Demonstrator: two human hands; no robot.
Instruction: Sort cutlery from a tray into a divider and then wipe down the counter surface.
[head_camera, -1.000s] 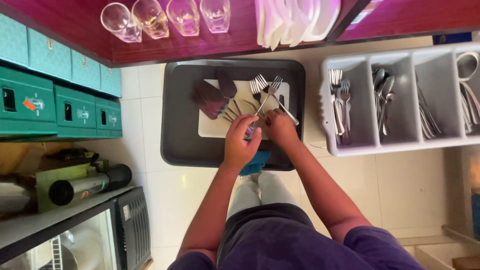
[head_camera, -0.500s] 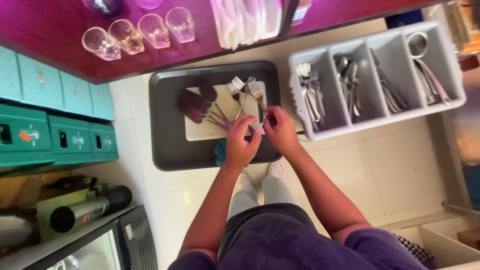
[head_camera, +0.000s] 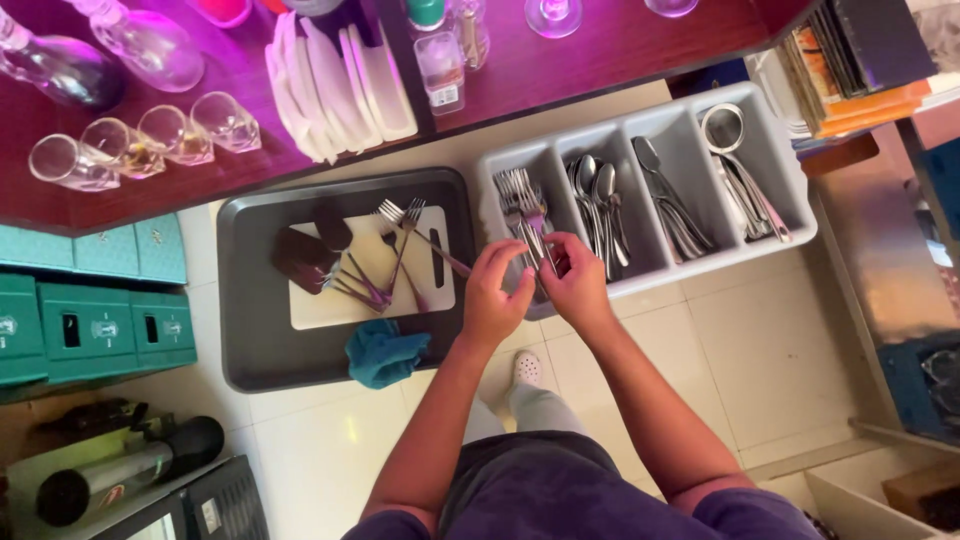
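Observation:
My left hand and my right hand are close together over the front edge of a white cutlery organiser. Both hands are closed around the handles of a small bunch of forks, whose tines lie in the organiser's leftmost compartment. To the left, a dark grey tray carries a white cutting board. A few more forks and dark-handled utensils lie on that board. A teal cloth is bunched at the tray's near edge.
Other organiser compartments hold spoons, knives and a round strainer. A dark red counter above carries glasses, stacked white plates and bottles. Teal crates stand at the left, a black flask lower left.
Both hands have moved right, from over the tray's cutting board to the organiser's leftmost compartment, carrying forks with them.

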